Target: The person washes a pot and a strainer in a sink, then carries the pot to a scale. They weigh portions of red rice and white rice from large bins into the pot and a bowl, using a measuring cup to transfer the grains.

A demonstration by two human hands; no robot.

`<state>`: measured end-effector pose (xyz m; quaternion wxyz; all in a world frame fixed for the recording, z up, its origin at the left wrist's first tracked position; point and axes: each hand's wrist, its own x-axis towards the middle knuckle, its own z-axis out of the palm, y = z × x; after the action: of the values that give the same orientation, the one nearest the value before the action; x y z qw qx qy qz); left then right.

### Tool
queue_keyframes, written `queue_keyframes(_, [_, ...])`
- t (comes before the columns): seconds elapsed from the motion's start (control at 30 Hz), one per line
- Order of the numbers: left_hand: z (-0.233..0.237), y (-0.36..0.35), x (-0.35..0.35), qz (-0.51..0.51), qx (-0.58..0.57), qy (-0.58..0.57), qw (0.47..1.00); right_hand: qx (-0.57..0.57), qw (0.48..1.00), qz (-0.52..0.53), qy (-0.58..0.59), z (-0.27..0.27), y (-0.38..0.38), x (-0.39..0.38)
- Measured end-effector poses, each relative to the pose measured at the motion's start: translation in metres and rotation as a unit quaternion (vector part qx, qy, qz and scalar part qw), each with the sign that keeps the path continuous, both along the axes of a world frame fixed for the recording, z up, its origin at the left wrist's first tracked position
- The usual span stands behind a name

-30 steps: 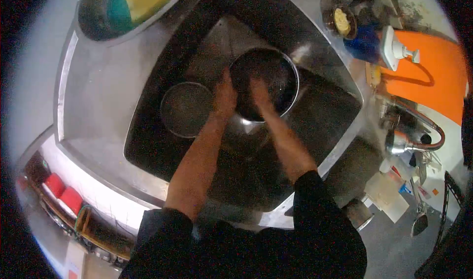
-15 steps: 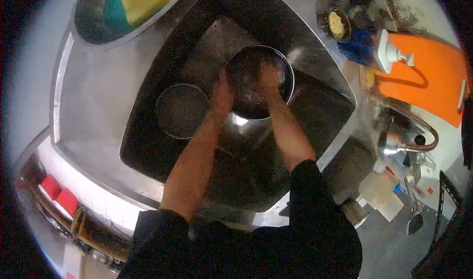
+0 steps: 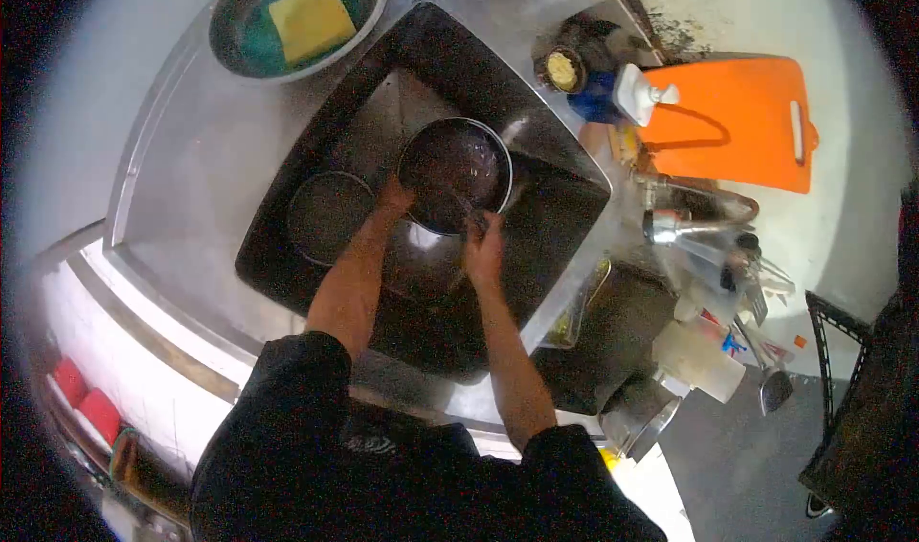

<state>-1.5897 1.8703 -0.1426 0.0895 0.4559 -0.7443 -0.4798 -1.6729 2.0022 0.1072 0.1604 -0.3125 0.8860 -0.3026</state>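
A round metal pot with a dark inside and a bright rim sits in the sink. My left hand grips its left rim, with part of the fingers hidden. Close to the pot's near right rim, my right hand is closed around a small dark thing too blurred to name. Left of the pot lies a round, flat-looking piece with a thin rim, partly behind my left forearm.
A metal basin holding a yellow sponge stands at the upper left. To the right are a pump bottle, an orange cutting board and a faucet. A glass-like container stands by the near right edge.
My right hand has come up out of the pot to its near rim and now holds a dark thing. My left hand stays at the left rim. The whole view has shifted.
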Motion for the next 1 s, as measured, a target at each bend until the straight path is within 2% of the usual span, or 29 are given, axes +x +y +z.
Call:
queue_keyframes(0.03, [0.014, -0.002, 0.001, -0.006, 0.121, 0.001, 0.993, -0.027, 0.997, -0.064, -0.044, 0.001, 0.019, -0.001])
queue_keyframes(0.07, [-0.019, 0.015, 0.003, 0.029, 0.046, -0.004, 0.999, -0.052, 0.986, -0.131, -0.09, 0.008, 0.039, 0.001])
queue_keyframes(0.1, [-0.049, 0.03, 0.005, 0.067, -0.031, -0.015, 0.997, -0.137, 0.962, -0.148, -0.185, 0.035, 0.049, 0.008])
queue_keyframes(0.13, [-0.076, 0.045, 0.006, 0.107, -0.104, -0.03, 0.988, -0.144, 0.96, -0.157, -0.182, 0.04, 0.057, 0.01])
queue_keyframes(0.17, [0.007, 0.022, 0.013, 0.042, 0.02, -0.082, 0.996, -0.1, 0.949, -0.209, -0.212, 0.044, 0.067, 0.013])
queue_keyframes(0.2, [0.064, 0.014, 0.022, 0.023, 0.043, -0.116, 0.992, -0.055, 0.933, -0.26, -0.243, 0.048, 0.079, 0.018])
queue_keyframes(0.23, [0.105, 0.01, 0.029, 0.014, 0.05, -0.138, 0.989, -0.112, 0.938, -0.219, -0.244, 0.095, 0.061, 0.03])
queue_keyframes(0.27, [0.136, 0.008, 0.037, 0.01, 0.048, -0.15, 0.988, -0.119, 0.935, -0.231, -0.24, 0.093, 0.066, 0.034])
queue_keyframes(0.33, [0.186, 0.006, 0.053, 0.013, 0.051, -0.146, 0.988, -0.053, 0.951, -0.234, -0.195, 0.08, 0.08, 0.04])
queue_keyframes(0.4, [0.131, 0.017, 0.076, 0.084, 0.141, -0.079, 0.983, -0.083, 0.942, -0.26, -0.195, 0.079, 0.078, 0.052])
queue_keyframes(0.43, [0.181, 0.023, 0.082, 0.073, 0.121, -0.047, 0.989, -0.114, 0.934, -0.276, -0.195, 0.079, 0.078, 0.057])
queue_keyframes(0.5, [0.297, 0.033, 0.092, 0.048, 0.08, 0.015, 0.996, -0.095, 0.94, -0.272, -0.183, 0.113, 0.075, 0.064])
queue_keyframes(0.57, [0.314, 0.05, 0.116, 0.117, 0.214, 0.099, 0.965, -0.079, 0.951, -0.245, -0.171, 0.125, 0.086, 0.059])
queue_keyframes(0.6, [0.324, 0.059, 0.122, 0.107, 0.214, 0.097, 0.966, -0.081, 0.948, -0.254, -0.17, 0.127, 0.099, 0.055])
queue_keyframes(0.67, [0.38, 0.065, 0.124, 0.074, 0.199, 0.148, 0.966, -0.093, 0.95, -0.155, -0.256, 0.13, 0.126, 0.044])
queue_keyframes(0.7, [0.409, 0.069, 0.121, 0.071, 0.197, 0.147, 0.967, -0.026, 0.941, -0.192, -0.278, 0.169, 0.127, 0.043])
queue_keyframes(0.73, [0.439, 0.074, 0.117, 0.062, 0.228, 0.13, 0.963, -0.029, 0.94, -0.194, -0.28, 0.175, 0.142, 0.046])
queue_keyframes(0.8, [0.469, 0.084, 0.116, 0.055, 0.258, 0.109, 0.958, -0.156, 0.917, -0.198, -0.31, 0.187, 0.172, 0.056])
queue_keyframes(0.83, [0.476, 0.089, 0.116, 0.02, 0.246, 0.128, 0.96, -0.049, 0.897, -0.229, -0.376, 0.208, 0.182, 0.055])
queue_keyframes(0.87, [0.484, 0.095, 0.114, -0.015, 0.236, 0.148, 0.96, -0.048, 0.896, -0.23, -0.377, 0.227, 0.193, 0.059])
queue_keyframes(0.9, [0.496, 0.1, 0.108, -0.016, 0.236, 0.148, 0.96, -0.094, 0.871, -0.269, -0.4, 0.244, 0.203, 0.064])
queue_keyframes(0.93, [0.511, 0.105, 0.099, -0.061, 0.195, 0.117, 0.972, -0.141, 0.841, -0.307, -0.422, 0.254, 0.214, 0.069])
queue_keyframes(0.97, [0.52, 0.113, 0.093, -0.106, 0.154, 0.083, 0.979, -0.141, 0.841, -0.307, -0.423, 0.253, 0.233, 0.076])
queue_keyframes(1.0, [0.52, 0.121, 0.087, -0.106, 0.153, 0.082, 0.979, -0.187, 0.848, -0.328, -0.372, 0.246, 0.254, 0.082])
